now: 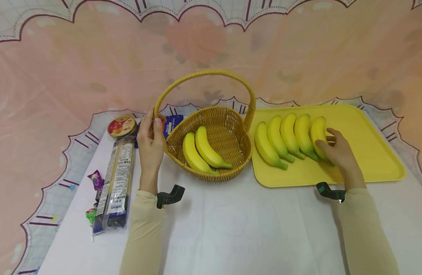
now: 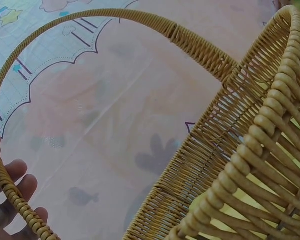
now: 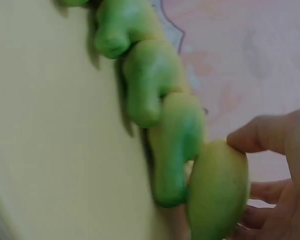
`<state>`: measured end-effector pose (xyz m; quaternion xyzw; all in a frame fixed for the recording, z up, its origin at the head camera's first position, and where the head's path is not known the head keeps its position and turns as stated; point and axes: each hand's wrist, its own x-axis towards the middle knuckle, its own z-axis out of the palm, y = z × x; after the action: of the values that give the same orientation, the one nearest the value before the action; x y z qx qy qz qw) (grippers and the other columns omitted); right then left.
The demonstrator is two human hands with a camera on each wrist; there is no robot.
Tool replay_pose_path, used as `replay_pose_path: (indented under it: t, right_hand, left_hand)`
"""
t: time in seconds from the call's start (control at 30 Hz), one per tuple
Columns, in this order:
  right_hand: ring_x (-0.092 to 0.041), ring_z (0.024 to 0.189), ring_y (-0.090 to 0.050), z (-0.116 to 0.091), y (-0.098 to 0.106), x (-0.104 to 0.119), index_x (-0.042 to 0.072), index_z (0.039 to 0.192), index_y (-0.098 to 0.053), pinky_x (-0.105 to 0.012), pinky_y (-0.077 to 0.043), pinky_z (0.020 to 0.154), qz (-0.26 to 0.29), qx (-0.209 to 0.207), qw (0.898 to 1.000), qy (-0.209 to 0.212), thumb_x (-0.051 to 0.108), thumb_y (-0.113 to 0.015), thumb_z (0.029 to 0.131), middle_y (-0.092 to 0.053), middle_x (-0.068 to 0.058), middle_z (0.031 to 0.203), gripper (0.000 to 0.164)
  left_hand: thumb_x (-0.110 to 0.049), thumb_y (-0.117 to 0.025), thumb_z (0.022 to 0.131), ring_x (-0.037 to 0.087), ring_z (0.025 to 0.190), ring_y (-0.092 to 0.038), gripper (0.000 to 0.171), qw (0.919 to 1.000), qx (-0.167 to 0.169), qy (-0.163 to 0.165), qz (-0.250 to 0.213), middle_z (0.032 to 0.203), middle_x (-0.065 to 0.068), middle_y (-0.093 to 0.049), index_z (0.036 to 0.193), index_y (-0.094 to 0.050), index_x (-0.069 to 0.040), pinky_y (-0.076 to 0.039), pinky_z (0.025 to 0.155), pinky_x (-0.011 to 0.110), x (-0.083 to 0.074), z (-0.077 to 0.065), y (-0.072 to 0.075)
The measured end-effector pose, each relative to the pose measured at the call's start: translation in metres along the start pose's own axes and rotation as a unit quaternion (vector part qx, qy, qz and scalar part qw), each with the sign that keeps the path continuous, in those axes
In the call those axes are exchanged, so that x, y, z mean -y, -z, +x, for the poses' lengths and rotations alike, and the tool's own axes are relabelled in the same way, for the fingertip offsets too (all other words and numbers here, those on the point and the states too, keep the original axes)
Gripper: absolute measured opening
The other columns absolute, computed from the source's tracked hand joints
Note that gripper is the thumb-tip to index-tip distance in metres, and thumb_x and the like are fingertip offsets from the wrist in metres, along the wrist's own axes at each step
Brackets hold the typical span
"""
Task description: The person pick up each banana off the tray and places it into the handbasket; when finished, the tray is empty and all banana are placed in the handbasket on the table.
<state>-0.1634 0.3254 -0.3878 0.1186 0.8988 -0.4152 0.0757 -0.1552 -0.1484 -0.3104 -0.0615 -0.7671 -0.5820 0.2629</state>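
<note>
A yellow wicker basket (image 1: 246, 151) with a tall arched handle stands in the middle of the table, and two bananas (image 1: 211, 147) lie inside it. My left hand (image 1: 151, 143) holds the left side of the handle; in the left wrist view its fingers (image 2: 26, 187) curl around the woven cane. On a yellow tray (image 1: 365, 152) to the right, several bananas lie side by side in a row, stems toward me. My right hand (image 1: 338, 149) grips the rightmost banana (image 1: 318, 131) between thumb and fingers. In the right wrist view, that banana (image 3: 217, 190) leans against its neighbour (image 3: 177, 150).
Left of the basket lie a long plastic-wrapped package (image 1: 116, 183), a round tin (image 1: 121, 126), a purple-wrapped candy (image 1: 96, 179) and a green lollipop (image 1: 91, 215). A dark blue packet (image 1: 173, 123) sits partly behind the left hand and basket. A patterned cloth (image 1: 204, 46) hangs behind the table.
</note>
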Motion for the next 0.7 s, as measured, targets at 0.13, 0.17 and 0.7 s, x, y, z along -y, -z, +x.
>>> replay_pose_path:
  t: [0.13,0.17,0.7]
  right_hand:
    - [-0.051,0.132,-0.025,-0.005,0.005,0.005,0.008,0.152,0.001,-0.064,-0.028,0.103,0.005,0.017,1.0,0.006,0.049,-0.041,0.095,-0.017,-0.032,0.15,0.082]
    - [-0.051,0.132,-0.026,-0.006,0.006,0.007,0.008,0.152,0.002,-0.065,-0.028,0.102,0.0,0.023,1.0,0.01,0.05,-0.041,0.095,-0.017,-0.032,0.15,0.082]
    - [-0.041,0.127,-0.035,-0.047,0.003,0.059,0.014,0.153,-0.005,-0.061,-0.034,0.097,-0.083,0.145,0.978,0.128,0.044,-0.051,0.095,-0.036,-0.025,0.141,0.08]
  left_hand:
    - [-0.012,-0.041,0.101,0.008,0.098,-0.054,0.04,1.0,0.0,0.004,-0.001,0.11,0.018,-0.057,0.141,-0.044,-0.007,-0.043,0.092,0.018,-0.002,0.0,0.001]
    - [-0.012,-0.041,0.101,0.008,0.099,-0.054,0.04,1.0,0.001,0.006,-0.001,0.11,0.018,-0.057,0.141,-0.044,-0.007,-0.043,0.092,0.018,-0.003,0.0,0.001]
    - [-0.01,-0.041,0.101,0.013,0.099,-0.054,0.04,1.0,0.004,-0.008,-0.004,0.11,0.022,-0.056,0.14,-0.044,-0.004,-0.043,0.089,0.017,-0.002,-0.002,0.001]
